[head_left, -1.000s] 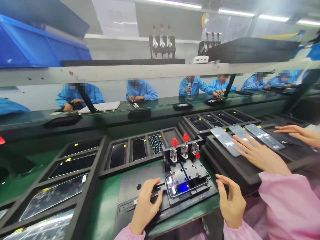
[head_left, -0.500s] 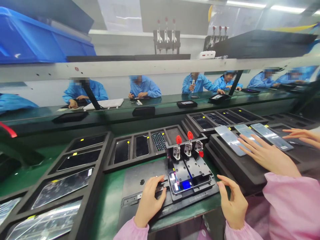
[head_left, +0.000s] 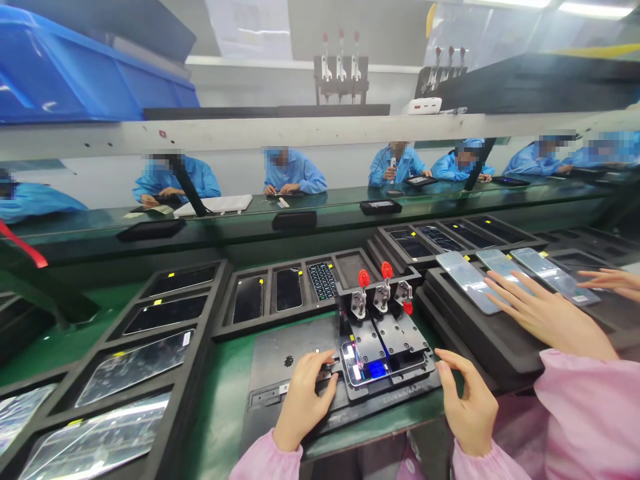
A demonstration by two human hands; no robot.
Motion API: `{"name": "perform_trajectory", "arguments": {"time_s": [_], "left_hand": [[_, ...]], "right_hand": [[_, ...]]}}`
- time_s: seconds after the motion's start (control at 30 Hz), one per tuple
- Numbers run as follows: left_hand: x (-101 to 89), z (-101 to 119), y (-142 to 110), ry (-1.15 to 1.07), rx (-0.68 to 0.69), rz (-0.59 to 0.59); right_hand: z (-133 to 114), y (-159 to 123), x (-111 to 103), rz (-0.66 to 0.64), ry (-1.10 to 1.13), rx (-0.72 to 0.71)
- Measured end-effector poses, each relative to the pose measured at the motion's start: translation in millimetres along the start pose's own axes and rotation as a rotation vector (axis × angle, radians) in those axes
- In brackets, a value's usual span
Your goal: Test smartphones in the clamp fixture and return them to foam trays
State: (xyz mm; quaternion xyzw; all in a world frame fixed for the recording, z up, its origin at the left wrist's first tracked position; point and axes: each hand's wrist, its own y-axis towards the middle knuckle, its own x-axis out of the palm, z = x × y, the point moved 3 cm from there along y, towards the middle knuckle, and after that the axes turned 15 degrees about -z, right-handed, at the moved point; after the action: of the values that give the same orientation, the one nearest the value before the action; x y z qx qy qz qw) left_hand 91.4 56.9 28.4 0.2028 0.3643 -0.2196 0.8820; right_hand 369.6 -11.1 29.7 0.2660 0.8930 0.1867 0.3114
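A black clamping fixture (head_left: 385,398) with metal pressure plates (head_left: 367,345) and red-tipped toggle clamps (head_left: 385,293) stands on the bench before me. Under the plates lies a phone screen (head_left: 356,370), lit with a blue patch. My left hand (head_left: 305,403) is at the fixture's left side, thumb and index finger apart around a small slide block; whether they touch it I cannot tell. Close to the fixture's right edge, my right hand (head_left: 470,403) is curved and open, thumb apart from the fingers, holding nothing visible.
Black foam trays with phone screens stand at the left (head_left: 200,360) and behind the fixture (head_left: 280,323). On the right, a co-worker's hand (head_left: 545,317) reaches over pale phone panels (head_left: 467,280) on stacked trays. A shelf (head_left: 280,130) crosses above; people in blue work beyond.
The view has shifted slightly; my hands stay beside the fixture. The screen's blue patch now shows a grid pattern. Across the bench, a person's hand and a black tray have moved back.
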Motion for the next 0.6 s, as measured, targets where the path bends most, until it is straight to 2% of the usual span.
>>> {"name": "perform_trajectory", "arguments": {"time_s": [0.6], "left_hand": [[0.9, -0.8, -0.3, -0.015, -0.018, -0.029]], "right_hand": [[1.4, 0.1, 3.9, -0.006, 0.014, 0.025]]}}
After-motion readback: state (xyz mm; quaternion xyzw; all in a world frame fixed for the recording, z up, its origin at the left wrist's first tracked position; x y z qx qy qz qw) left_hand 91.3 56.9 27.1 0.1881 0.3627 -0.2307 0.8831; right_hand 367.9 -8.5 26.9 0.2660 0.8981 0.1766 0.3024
